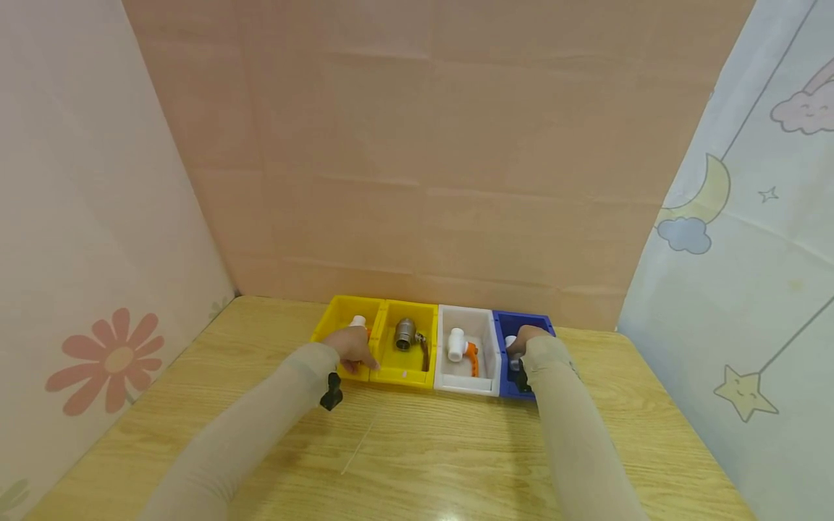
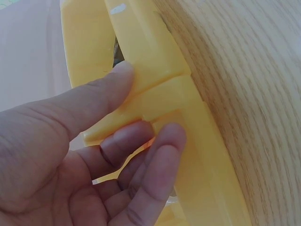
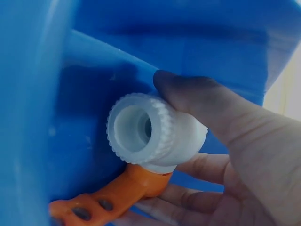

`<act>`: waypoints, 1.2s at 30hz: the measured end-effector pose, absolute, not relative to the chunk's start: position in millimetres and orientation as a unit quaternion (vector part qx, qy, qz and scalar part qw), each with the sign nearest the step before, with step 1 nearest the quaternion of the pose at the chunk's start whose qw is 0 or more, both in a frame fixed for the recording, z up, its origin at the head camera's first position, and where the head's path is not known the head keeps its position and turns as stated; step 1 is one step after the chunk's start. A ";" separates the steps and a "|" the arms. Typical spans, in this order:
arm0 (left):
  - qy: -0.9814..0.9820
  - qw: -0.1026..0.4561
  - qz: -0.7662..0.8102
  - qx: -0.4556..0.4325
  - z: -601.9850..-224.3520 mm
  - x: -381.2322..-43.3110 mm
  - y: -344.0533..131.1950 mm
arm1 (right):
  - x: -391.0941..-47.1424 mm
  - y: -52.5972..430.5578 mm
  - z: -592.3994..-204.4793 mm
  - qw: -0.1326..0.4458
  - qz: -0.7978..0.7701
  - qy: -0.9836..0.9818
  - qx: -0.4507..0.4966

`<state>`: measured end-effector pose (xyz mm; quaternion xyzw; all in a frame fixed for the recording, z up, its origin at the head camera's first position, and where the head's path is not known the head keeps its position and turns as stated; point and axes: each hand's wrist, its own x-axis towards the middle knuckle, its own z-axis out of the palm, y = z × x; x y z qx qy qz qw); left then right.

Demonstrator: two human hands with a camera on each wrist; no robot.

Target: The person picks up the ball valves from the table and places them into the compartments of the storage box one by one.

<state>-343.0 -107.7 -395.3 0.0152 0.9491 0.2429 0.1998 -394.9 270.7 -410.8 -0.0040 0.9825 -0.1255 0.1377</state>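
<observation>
My right hand (image 1: 529, 336) reaches into the blue bin (image 1: 546, 320) at the row's right end. In the right wrist view its thumb lies against a white plastic ball valve (image 3: 181, 136) with an orange handle (image 3: 120, 190), and the fingers are on the valve's other side. My left hand (image 1: 352, 346) is over the left yellow bin (image 1: 339, 307). In the left wrist view its thumb is by the bins' shared wall (image 2: 164, 96), with the fingers loosely bent and nothing seen between them. Another white valve (image 1: 357, 321) lies in that bin, partly hidden by the hand.
The second yellow bin (image 1: 426, 311) holds a metal valve (image 1: 405, 334) with a brownish lever. A white bin (image 1: 482, 322) holds a white valve (image 1: 456, 345) with an orange handle. The bins stand side by side on a wooden table (image 1: 443, 449), before a brownish backdrop (image 1: 423, 159).
</observation>
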 end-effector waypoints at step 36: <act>0.951 0.192 0.242 0.022 -396.7 -340.8 -109.0 | -390.0 268.5 -382.6 0.200 -0.048 0.978 -0.020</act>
